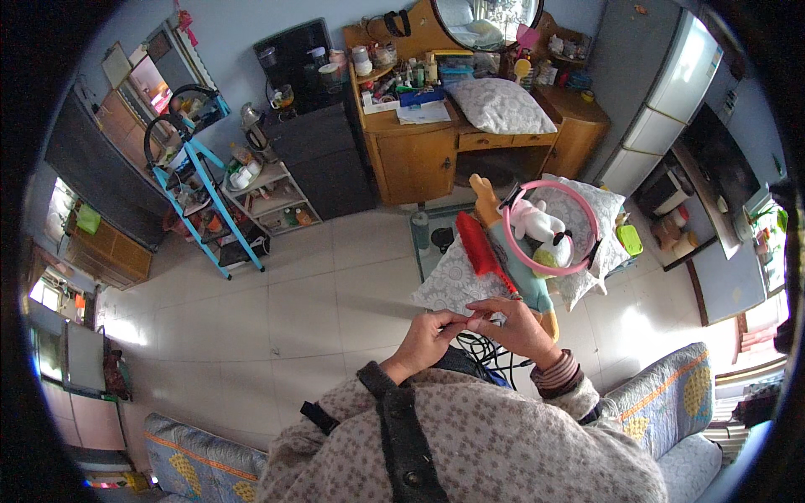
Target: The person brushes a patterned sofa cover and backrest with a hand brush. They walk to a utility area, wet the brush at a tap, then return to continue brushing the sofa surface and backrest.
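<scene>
My left hand (pixel 426 339) and my right hand (pixel 512 327) meet in front of my body, fingertips pinched together. A small thin red thing (pixel 469 320) shows between them, mostly hidden by the fingers. Just beyond my right hand lies a red bristled brush (pixel 478 245), its handle pointing toward that hand. The brush rests against a grey patterned cushion (pixel 449 273) and a long plush toy (pixel 531 286). A pink hoop (pixel 594 214) surrounds a white plush dog (pixel 534 220) on another patterned cushion (pixel 607 204). Black cables (pixel 487 352) hang below my hands.
The cushions lie on a glass-topped table (pixel 415 248). A wooden dressing table (pixel 412 163) stands ahead, with a black cabinet (pixel 327 170) and a blue stepladder (pixel 210 195) to its left. A refrigerator (pixel 666 94) is at right. Quilted seats (pixel 660 402) flank me on the tiled floor (pixel 302 314).
</scene>
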Motion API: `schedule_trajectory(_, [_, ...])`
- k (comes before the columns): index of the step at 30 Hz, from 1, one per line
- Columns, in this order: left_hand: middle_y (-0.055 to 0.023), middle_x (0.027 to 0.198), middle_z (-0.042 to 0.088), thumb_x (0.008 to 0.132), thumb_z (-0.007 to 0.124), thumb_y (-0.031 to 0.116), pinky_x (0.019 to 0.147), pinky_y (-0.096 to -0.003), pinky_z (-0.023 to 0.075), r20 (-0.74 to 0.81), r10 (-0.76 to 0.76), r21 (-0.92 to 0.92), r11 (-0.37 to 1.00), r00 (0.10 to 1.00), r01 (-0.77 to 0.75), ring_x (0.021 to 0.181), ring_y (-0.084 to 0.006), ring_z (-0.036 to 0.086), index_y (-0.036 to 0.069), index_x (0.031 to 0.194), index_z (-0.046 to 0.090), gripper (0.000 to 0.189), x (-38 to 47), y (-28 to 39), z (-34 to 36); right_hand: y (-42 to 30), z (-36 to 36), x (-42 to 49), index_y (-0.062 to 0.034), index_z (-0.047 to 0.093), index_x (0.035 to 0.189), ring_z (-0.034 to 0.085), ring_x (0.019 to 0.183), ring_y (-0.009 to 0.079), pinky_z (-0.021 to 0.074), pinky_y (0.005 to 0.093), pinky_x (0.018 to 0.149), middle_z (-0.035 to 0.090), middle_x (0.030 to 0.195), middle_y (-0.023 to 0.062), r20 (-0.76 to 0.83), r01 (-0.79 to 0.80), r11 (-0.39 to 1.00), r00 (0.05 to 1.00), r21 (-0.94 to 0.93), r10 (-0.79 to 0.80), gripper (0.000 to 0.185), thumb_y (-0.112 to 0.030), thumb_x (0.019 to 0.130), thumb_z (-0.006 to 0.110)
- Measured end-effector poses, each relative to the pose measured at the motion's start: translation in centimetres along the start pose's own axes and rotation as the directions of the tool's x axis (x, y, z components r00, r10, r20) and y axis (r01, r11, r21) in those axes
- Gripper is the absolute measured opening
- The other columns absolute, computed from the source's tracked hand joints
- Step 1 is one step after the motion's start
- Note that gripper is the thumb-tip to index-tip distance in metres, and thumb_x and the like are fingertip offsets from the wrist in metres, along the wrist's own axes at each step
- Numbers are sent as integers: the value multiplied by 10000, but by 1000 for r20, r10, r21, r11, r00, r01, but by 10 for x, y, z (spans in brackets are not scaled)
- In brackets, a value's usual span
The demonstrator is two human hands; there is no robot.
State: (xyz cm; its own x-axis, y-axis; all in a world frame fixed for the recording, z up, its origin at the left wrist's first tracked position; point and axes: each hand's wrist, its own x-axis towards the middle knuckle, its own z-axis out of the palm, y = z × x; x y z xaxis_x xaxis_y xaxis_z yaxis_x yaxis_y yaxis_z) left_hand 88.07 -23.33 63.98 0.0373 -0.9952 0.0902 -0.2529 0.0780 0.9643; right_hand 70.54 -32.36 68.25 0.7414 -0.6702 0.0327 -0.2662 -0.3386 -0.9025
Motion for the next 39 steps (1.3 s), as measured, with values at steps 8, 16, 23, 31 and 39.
schedule_trajectory(8, [-97, 862, 692, 888, 620, 100, 777, -305, 501, 9, -38, 24, 999, 999, 38, 860, -151, 646, -27, 970, 633, 152, 1, 5, 1, 24, 24, -4, -25, 620, 781, 586, 725, 213, 435, 347, 711, 600, 756, 63, -228, 148, 978, 957, -150, -180, 81, -81, 836, 641])
schedule_trajectory(16, [-174, 868, 665, 822, 660, 172, 697, -353, 485, 139, -117, 332, 941, 983, 65, 797, -307, 659, 18, 935, 653, 191, -17, -30, 7, -8, -10, 15, -16, 574, 848, 487, 719, 63, 393, 213, 663, 546, 760, -37, -446, 171, 796, 884, 580, 136, 167, -154, 941, 565])
schedule_trajectory(23, [-144, 964, 666, 861, 609, 139, 800, -334, 484, 30, 32, 140, 990, 999, -36, 912, -244, 649, 4, 1045, 594, 229, -11, -28, -1, 20, -21, 14, 37, 630, 967, 593, 824, 133, 477, 282, 756, 646, 860, 65, -73, -39, 961, 995, 274, 61, 308, -267, 935, 583])
schedule_trajectory(31, [-105, 989, 649, 865, 615, 46, 835, -327, 481, 28, -39, 41, 998, 999, 38, 955, -192, 624, 0, 1049, 548, 201, -5, -25, -2, 46, -3, 2, -20, 638, 1103, 642, 946, 223, 488, 335, 848, 680, 1014, 141, 277, -43, 999, 960, 19, 36, 400, -310, 833, 698])
schedule_trajectory(39, [-111, 919, 685, 857, 639, 70, 807, -307, 490, 40, -45, 51, 998, 998, 43, 892, -182, 652, -12, 969, 606, 142, -2, -20, -3, 36, 26, 8, 2, 638, 852, 632, 752, 195, 494, 329, 666, 641, 785, 122, -78, -15, 1000, 997, 9, 16, 112, -108, 863, 617])
